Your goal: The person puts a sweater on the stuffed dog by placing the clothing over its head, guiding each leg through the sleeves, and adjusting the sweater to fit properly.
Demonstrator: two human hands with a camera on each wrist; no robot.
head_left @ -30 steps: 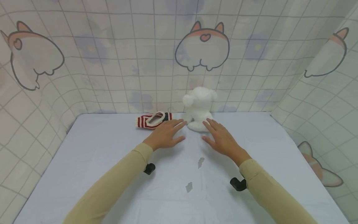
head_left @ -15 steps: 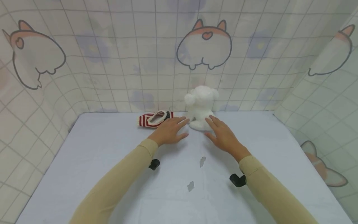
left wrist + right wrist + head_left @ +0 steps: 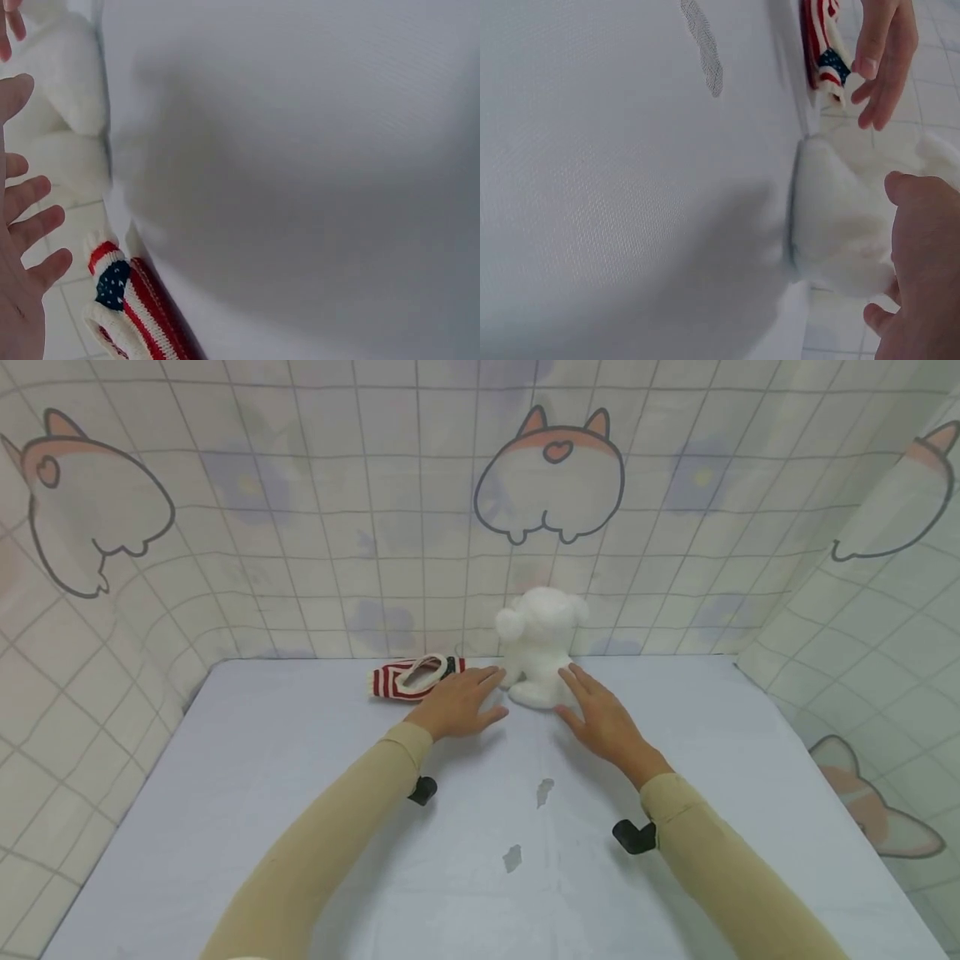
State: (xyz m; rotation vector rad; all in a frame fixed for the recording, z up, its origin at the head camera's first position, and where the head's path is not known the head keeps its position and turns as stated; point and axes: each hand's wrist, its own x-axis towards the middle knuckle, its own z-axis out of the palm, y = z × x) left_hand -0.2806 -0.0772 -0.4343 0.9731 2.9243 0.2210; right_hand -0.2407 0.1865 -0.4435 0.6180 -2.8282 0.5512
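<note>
A white plush animal with round floppy ears (image 3: 546, 618) sits upright at the back of the table. To its left lies a small knitted garment (image 3: 392, 680), striped red and white with a starry navy patch and a cream-edged opening. My left hand (image 3: 459, 702) hovers in front of the garment, fingers extended toward the plush animal and holding nothing. On the other side my right hand (image 3: 609, 720) reaches to the toy's lower right with spread fingers. In the right wrist view its fingers overlap the plush animal (image 3: 840, 221); whether they touch it I cannot tell.
A white cloth covers the table (image 3: 300, 793), with two small grey patches (image 3: 512, 858) near the middle. Grid-patterned curtains (image 3: 420, 527) with corgi drawings stand behind and at both sides. A black wrist-worn piece (image 3: 635, 837) shows under the right sleeve.
Both hands have edged slightly forward toward the plush animal, and the head view has shifted a little. The toy and the garment stay in place on the table.
</note>
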